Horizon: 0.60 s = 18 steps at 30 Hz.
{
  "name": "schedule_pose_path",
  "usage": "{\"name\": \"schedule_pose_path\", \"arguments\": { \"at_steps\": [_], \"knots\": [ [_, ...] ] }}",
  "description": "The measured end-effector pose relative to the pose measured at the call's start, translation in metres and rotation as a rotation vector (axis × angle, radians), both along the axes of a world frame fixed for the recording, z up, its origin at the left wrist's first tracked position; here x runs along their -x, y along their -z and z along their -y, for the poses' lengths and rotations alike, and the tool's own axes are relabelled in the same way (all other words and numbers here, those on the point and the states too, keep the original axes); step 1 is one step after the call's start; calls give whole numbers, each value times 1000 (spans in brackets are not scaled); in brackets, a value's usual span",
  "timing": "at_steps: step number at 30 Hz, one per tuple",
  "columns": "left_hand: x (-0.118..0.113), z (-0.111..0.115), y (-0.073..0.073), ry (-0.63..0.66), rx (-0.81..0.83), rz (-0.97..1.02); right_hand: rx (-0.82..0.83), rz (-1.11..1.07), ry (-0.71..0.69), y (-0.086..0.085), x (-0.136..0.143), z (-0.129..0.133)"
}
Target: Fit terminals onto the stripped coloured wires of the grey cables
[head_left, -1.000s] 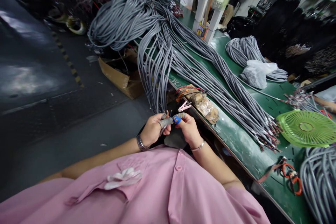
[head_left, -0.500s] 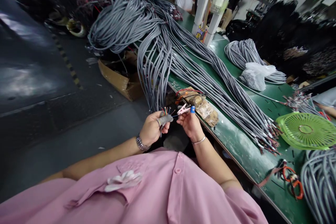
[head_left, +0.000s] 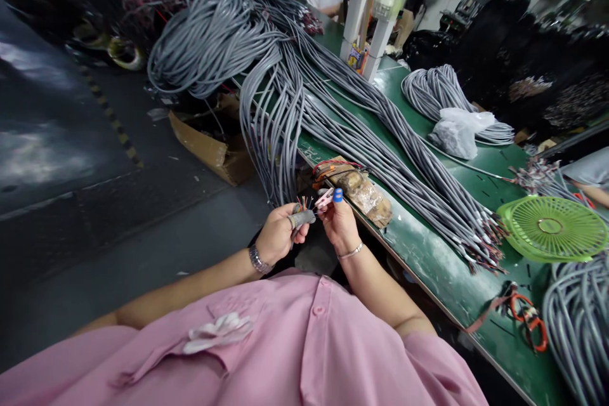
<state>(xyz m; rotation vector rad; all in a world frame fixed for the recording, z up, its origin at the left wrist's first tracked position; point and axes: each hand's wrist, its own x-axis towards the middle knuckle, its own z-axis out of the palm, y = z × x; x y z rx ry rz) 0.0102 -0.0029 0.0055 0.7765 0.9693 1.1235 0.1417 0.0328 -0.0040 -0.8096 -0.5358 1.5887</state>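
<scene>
The left hand (head_left: 278,233) keeps its grip closed around a grey cable end (head_left: 301,220) with fanned coloured wires (head_left: 305,204), beside the right hand (head_left: 339,222), whose grip I cannot tell.

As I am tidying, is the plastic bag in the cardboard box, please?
No, the plastic bag is up on the green table, by a coil of grey cable.

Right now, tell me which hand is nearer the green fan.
Right. The right hand is beside the table, left of the green fan; the left hand is farther left, away from the table.
</scene>
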Motion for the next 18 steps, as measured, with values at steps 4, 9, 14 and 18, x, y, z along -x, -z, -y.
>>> {"name": "schedule_pose_path", "arguments": {
  "at_steps": [4,9,14,18],
  "knots": [
    [0,0,0,12,-7,-14,23,-25,-10,1,0,1],
    [5,4,1,-3,-9,-7,86,-115,-120,1,-7,4],
    [11,6,2,35,-34,88,20,-96,-140,0,-13,10],
    [9,4,2,105,-53,161,-30,-28,-100,3,-12,12]
  ]
}}
